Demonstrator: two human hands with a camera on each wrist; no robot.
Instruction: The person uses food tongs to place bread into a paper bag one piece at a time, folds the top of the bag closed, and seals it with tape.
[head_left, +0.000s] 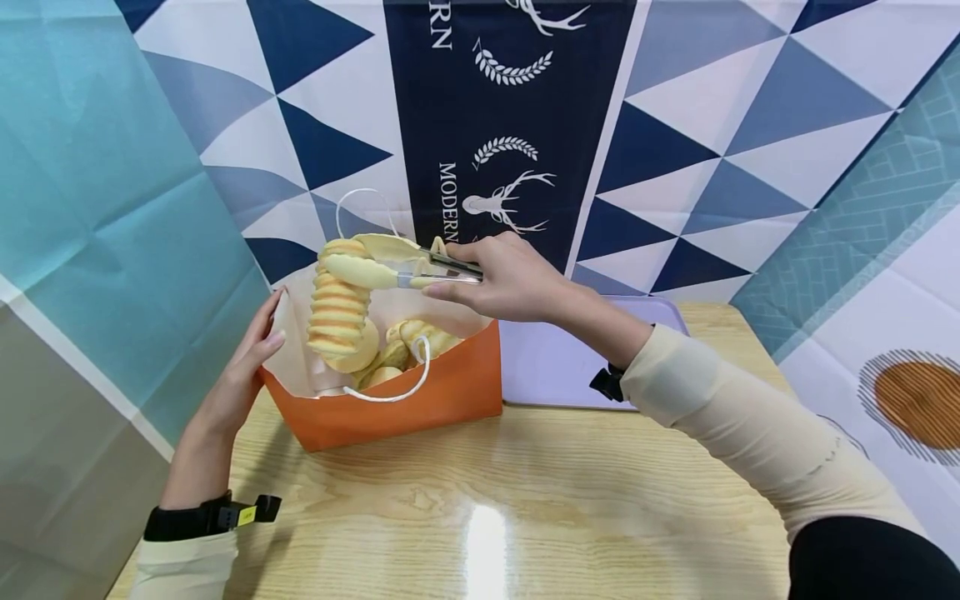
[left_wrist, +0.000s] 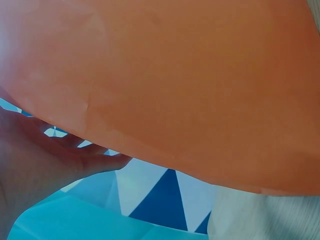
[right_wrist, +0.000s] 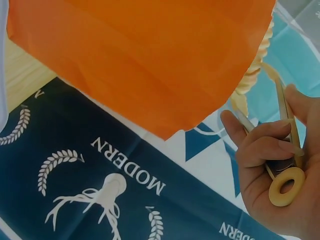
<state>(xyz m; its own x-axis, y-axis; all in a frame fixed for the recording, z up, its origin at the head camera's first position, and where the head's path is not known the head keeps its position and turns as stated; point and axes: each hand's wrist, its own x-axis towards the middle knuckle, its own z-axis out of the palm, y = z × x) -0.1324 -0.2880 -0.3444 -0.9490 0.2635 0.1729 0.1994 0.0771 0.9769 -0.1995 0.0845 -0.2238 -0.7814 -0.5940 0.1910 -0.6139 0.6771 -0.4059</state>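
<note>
My right hand (head_left: 513, 279) grips a pair of tongs (head_left: 442, 279) with metal arms and cream-coloured tips. Between those tips hangs a long, ridged bread roll (head_left: 339, 304), upright over the mouth of an orange paper bag (head_left: 420, 417). In the right wrist view, fingers curl around the tongs near their end ring (right_wrist: 286, 186). My left hand (head_left: 240, 367) holds the bag's left rim, thumb on the inner side; the bag hides its fingertips in the left wrist view. More bread pieces (head_left: 431, 337) lie inside the bag, partly covered by its front wall.
A lilac tray (head_left: 540, 367) sits to the right of the bag, partly under my right forearm. White cord handles (head_left: 390, 398) rise from the bag's front and back. Patterned cloth (head_left: 510, 108) stands behind the wooden table (head_left: 570, 492).
</note>
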